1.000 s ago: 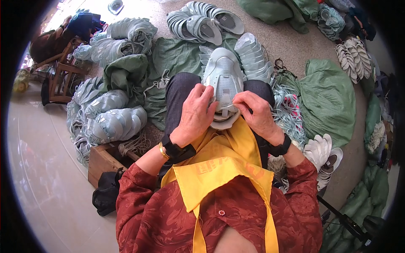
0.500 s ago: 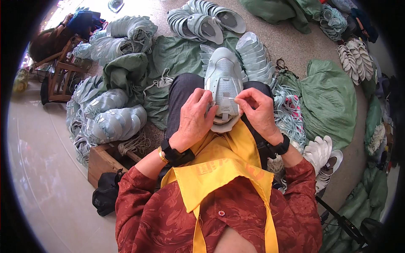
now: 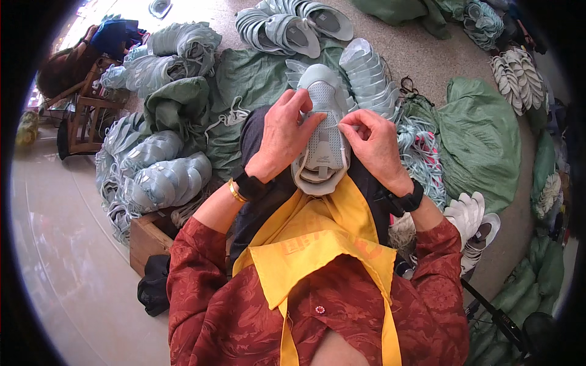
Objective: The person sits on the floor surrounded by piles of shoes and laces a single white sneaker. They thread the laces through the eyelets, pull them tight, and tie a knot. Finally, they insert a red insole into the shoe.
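Observation:
A pale grey-blue shoe upper (image 3: 323,97) rests on my lap, toe pointing away from me. A white shoelace (image 3: 330,125) runs across its eyelet area, and more lace loops down beside the tongue (image 3: 320,160). My left hand (image 3: 285,131) grips the upper's left side, its thumb lying on the mesh by the eyelets and its other fingers curled, partly hidden. On the other side, my right hand (image 3: 370,141) pinches the lace between thumb and forefinger, just off the upper's right edge.
Nested stacks of pale blue uppers (image 3: 168,177) lie at left, with others (image 3: 287,30) ahead. Green cloth sacks (image 3: 479,146) spread around my legs. Bundled laces (image 3: 421,161) sit by my right knee. A wooden box (image 3: 146,244) and wooden chair (image 3: 91,122) stand at left.
My left hand has moved up toward the toe, its thumb now on the upper's mesh. A lace now hangs in loops beside the tongue. My right hand keeps its pinch.

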A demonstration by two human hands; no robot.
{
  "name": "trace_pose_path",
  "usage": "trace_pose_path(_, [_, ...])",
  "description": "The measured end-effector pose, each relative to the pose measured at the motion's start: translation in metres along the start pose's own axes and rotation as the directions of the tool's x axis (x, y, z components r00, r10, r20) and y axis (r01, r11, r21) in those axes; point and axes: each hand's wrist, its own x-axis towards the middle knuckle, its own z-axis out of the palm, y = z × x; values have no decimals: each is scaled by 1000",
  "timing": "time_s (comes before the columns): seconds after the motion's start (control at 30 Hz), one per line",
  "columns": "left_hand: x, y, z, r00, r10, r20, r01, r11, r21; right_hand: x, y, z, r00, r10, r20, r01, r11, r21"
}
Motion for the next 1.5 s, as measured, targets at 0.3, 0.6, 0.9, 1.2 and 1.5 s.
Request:
trace_pose_path(0.3, [2, 1, 11, 998, 14, -65, -11, 998, 56, 3, 5, 0, 1000, 3, -16, -4, 999, -49])
trace_pose_path(0.6, [7, 1, 13, 998, -33, -60, 35, 999, 32, 11, 10, 5, 998, 19, -55, -22, 998, -51])
trace_pose_path(0.9, [11, -5, 9, 990, -143, 15, 143, 988, -62, 17, 7, 8, 997, -50, -55, 44, 994, -98])
trace_pose_path(1.2, [9, -7, 9, 988, -155, 4, 155, 984, -90, 19, 8, 9, 999, -42, -24, 39, 994, -100])
trace_pose_path(1.5, [6, -8, 8, 987, -161, 0, 159, 979, -125, 27, 2, 18, 1000, 21, 15, -20, 998, -55])
